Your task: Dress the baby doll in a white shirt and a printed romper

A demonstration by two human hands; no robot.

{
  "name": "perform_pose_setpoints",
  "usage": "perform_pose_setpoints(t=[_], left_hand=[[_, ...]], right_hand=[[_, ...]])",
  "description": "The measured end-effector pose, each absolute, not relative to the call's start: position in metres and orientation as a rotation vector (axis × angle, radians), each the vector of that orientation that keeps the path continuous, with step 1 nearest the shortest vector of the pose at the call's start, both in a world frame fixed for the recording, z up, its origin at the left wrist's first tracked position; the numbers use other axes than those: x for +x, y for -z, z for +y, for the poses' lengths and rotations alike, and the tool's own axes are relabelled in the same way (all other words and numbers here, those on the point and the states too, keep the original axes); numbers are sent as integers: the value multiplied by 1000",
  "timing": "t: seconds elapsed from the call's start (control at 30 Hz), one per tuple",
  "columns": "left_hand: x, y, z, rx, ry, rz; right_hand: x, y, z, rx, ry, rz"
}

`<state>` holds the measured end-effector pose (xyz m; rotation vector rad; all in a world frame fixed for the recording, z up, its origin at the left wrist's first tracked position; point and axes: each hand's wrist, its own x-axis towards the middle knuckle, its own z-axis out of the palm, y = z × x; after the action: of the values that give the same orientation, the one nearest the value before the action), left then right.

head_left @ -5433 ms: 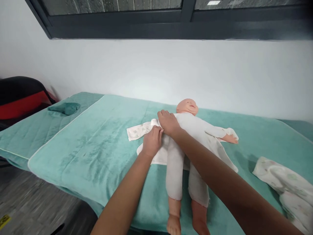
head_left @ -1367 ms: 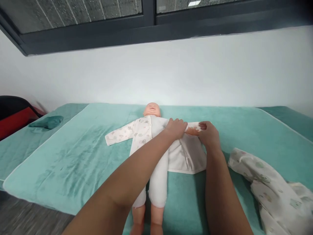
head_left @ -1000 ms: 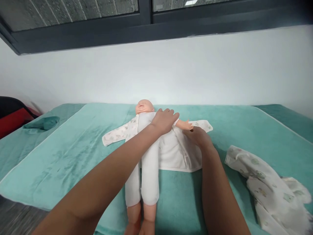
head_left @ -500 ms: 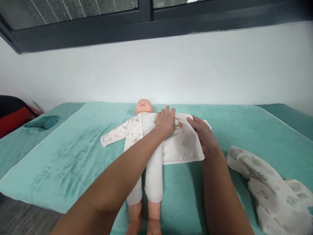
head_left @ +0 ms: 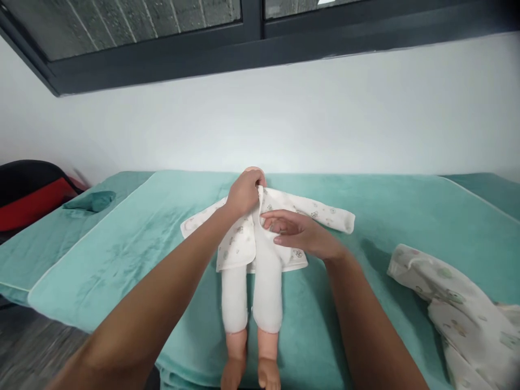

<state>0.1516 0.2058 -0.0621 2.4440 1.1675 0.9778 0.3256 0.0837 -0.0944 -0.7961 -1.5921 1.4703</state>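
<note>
Shirt [head_left: 239,244] on doll [head_left: 268,295], edge in left fingers [head_left: 255,176]

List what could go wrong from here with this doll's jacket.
The left hand pinches the jacket at its top; a hard pull could shift the doll. The front is open by the right hand, so its edges could meet unevenly. The feet lie by the near edge of the bed and might slide over.

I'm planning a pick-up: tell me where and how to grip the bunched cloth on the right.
Probably pinch the bunched cloth at its narrow upper-left end, coming from the left and above with the nearer right hand; it tapers there, while the wider part is cut off.
</note>
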Motion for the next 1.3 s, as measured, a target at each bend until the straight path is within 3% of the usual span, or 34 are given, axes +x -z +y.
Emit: perform_pose_setpoints(t=[0.13,0.4,0.57,0.9,1.03,1.3], left_hand=[[128,75,192,2338,-1120,1429],[65,127,136,1945,-1114,1656],[49,147,114,1723,-1011,1565],[39,150,103,1505,-1076,1355],[29,149,104,1585,-1039,1365],[-13,165,130,2139,-879,1961]], right_hand=[[324,98,82,-693,-1550,-1620],[319,114,96,-1132,-1121,-1425],[298,122,99,-1336,-875,-1492],[289,119,94,-1512,-755,-1541],[290,121,95,-1544,-644,-1690],[281,120,90,-1429,-625,-1622]])
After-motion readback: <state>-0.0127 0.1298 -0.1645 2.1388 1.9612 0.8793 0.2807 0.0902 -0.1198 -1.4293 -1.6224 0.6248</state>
